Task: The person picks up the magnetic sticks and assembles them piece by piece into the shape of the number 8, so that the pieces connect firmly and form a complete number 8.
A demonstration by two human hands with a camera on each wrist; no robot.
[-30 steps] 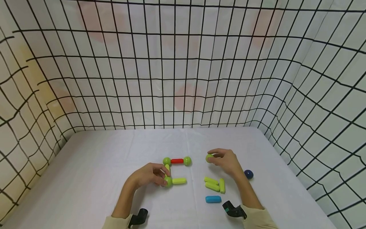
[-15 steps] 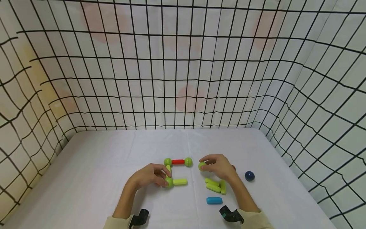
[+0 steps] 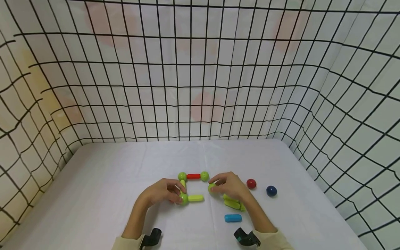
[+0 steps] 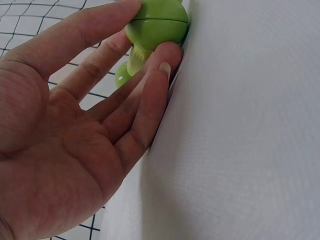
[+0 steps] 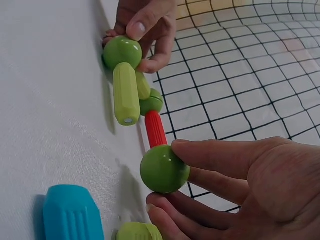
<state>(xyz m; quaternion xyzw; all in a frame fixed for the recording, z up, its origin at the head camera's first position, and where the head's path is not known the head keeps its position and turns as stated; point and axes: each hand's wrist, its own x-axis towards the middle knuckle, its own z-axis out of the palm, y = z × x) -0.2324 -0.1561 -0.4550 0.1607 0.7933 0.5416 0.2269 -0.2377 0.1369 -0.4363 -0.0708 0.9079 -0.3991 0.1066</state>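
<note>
My left hand point(image 3: 160, 191) grips a green ball point(image 3: 184, 199) at the near left corner of a joined frame of balls and rods. A yellow-green rod point(image 3: 196, 198) sticks out rightward from that ball, its end free in the right wrist view. Another yellow-green rod point(image 3: 183, 183) runs back to a second green ball point(image 3: 182, 176), and a red rod point(image 3: 193, 176) links that to a third point(image 3: 204, 176). My right hand point(image 3: 231, 186) pinches a loose green ball point(image 5: 164, 169) between thumb and fingertips, just right of the rod's free end.
Several yellow-green rods point(image 3: 232, 204) lie partly hidden under my right forearm. Nearer me is a blue rod point(image 3: 233, 218). A red ball point(image 3: 251, 183) and a dark blue ball point(image 3: 271, 191) sit on the right. Black netting point(image 3: 200, 86) encloses the white table point(image 3: 109, 173).
My right hand has moved left and nearer with its green ball, toward the frame, uncovering the red ball. The left hand keeps its grip in place.
</note>
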